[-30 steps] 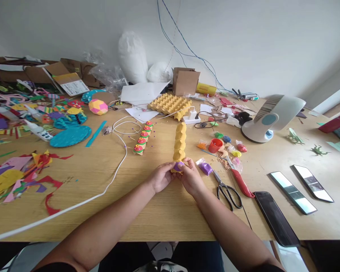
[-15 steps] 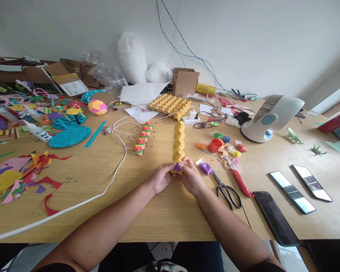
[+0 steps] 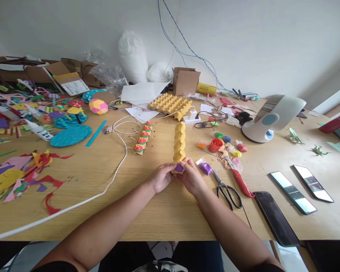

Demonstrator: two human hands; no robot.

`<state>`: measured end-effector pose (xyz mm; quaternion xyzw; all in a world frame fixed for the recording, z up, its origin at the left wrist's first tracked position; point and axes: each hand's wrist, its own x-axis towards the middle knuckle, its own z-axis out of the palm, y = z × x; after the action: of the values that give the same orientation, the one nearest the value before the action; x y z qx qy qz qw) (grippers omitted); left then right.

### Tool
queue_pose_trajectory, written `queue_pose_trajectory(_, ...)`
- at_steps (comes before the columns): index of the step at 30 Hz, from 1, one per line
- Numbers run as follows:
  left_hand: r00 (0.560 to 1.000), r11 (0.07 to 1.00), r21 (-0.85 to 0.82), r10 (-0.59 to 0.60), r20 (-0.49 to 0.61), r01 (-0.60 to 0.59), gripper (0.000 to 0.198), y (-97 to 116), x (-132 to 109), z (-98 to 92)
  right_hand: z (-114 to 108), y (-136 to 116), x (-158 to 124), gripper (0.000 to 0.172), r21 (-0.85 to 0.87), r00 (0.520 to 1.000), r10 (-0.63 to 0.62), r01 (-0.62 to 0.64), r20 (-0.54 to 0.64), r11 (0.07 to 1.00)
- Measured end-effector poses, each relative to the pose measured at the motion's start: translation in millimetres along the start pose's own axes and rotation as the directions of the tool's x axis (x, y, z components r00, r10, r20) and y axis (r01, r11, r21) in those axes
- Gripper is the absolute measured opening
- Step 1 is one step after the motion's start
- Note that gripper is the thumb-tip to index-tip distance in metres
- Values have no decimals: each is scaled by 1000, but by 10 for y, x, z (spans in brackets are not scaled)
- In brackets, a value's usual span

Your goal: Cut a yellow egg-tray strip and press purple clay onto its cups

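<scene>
A long yellow egg-carton strip (image 3: 179, 141) lies on the wooden table (image 3: 164, 211), running away from me. At its near end sits a small lump of purple clay (image 3: 179, 167). My left hand (image 3: 161, 176) and my right hand (image 3: 191, 176) meet at that end, fingers pinched on the purple clay and the carton's tip. A second strip decorated with red, green and yellow clay (image 3: 143, 137) lies to the left of it.
Black-handled scissors (image 3: 226, 190), a red-handled cutter (image 3: 239, 180), a bag of purple clay (image 3: 205, 166), a red cup (image 3: 215, 145) and a phone (image 3: 276, 218) lie to the right. A white fan (image 3: 269, 118) stands behind. A white cable (image 3: 107, 185) and paper scraps (image 3: 19, 173) are left.
</scene>
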<state>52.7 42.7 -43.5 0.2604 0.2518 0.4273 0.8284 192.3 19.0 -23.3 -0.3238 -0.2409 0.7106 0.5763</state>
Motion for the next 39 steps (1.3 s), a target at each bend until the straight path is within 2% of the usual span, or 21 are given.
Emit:
queue_pose_trajectory(7, 999, 990, -140, -39, -36, 34, 17, 38, 23, -31, -36, -69, 7, 24, 99, 998, 19, -25, 58, 995)
queue_pose_trajectory(14, 999, 986, -160, -48, -24, 44, 16, 76, -9, 21, -15, -90, -25, 28, 85, 995, -25, 17, 93, 996)
queue_pose_trajectory(20, 999, 994, -101, -31, 11, 32, 14, 49, 9, -23, 17, -106, -51, 33, 35, 996, -39, 36, 85, 999)
queue_pose_trajectory(27, 998, 1000, -10, -7, 69, 8, 15, 27, 27, -62, 3, -79, -36, 36, 51, 996, -47, 43, 74, 998)
queue_pose_trajectory(39, 998, 1000, -4, -24, 59, 24, 13, 19, 27, -66, -2, -70, -30, 35, 67, 998, -49, 46, 38, 997)
